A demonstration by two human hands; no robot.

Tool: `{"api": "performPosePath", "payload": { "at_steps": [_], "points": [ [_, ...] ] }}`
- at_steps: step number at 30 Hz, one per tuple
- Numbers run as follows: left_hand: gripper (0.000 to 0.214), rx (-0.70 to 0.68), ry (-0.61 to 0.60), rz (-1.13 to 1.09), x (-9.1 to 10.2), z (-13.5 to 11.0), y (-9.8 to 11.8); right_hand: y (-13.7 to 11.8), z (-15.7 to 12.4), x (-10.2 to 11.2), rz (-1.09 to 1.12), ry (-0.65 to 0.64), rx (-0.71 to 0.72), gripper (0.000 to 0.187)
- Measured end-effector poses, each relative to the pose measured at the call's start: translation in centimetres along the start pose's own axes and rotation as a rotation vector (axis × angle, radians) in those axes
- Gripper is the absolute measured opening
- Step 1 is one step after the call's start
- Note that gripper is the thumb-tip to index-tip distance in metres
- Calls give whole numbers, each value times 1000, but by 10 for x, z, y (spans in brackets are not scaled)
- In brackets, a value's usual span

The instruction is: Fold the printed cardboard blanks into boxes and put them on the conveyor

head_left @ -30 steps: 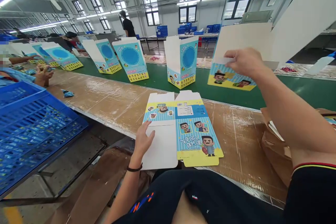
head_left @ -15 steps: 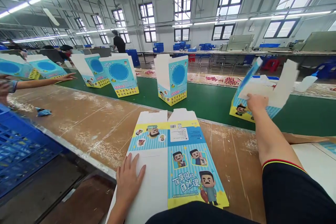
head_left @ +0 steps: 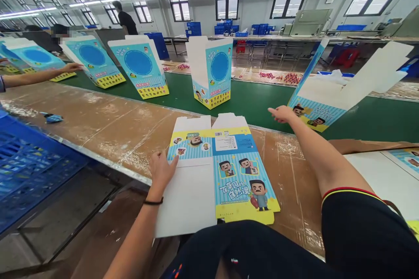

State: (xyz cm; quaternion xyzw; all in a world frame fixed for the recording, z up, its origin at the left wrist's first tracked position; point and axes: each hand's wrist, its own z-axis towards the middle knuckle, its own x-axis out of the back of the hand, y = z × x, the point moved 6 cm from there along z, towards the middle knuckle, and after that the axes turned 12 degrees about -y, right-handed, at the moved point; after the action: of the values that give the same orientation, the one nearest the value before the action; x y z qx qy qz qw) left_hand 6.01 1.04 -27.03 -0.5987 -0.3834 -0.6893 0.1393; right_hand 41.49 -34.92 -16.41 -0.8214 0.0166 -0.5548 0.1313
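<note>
A flat printed carton (head_left: 242, 174), blue, yellow and white, lies in front of me, its near edge against my dark shirt. My left hand (head_left: 162, 169) is at its left edge, thumb over the white panel and fingers curled at the border. My right hand (head_left: 282, 114) is beyond the carton to the right, holding nothing, index finger stretched out and the others partly bent. Just past it, an opened-up carton (head_left: 319, 111) stands on the green belt (head_left: 258, 102) with its white flaps spread. Another upright carton (head_left: 212, 74) stands farther left on the belt.
Several more cartons (head_left: 139, 67) stand along the belt to the left, where another person's arm (head_left: 39, 77) reaches in. A blue crate (head_left: 36, 170) is at my left. More flat cartons (head_left: 376, 174) lie at right. Small red items (head_left: 291, 78) lie beyond the belt.
My right hand has let go of the opened-up carton and drawn back to the left. My left hand has gone from lying flat on the panel to curling at its edge. The view has tilted down.
</note>
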Motion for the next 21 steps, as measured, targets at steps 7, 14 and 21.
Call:
{"api": "performPosePath", "payload": {
  "at_steps": [7,14,21],
  "points": [
    [52,135,-52,-41,-6,5,29,-55,-20,-96,65,-205,88,32],
    [49,161,-74,-156,-5,5,31,-70,-43,-82,249,-8,104,38],
    [31,134,-5,-634,1,9,24,-81,-80,-36,637,100,317,16]
  ]
}}
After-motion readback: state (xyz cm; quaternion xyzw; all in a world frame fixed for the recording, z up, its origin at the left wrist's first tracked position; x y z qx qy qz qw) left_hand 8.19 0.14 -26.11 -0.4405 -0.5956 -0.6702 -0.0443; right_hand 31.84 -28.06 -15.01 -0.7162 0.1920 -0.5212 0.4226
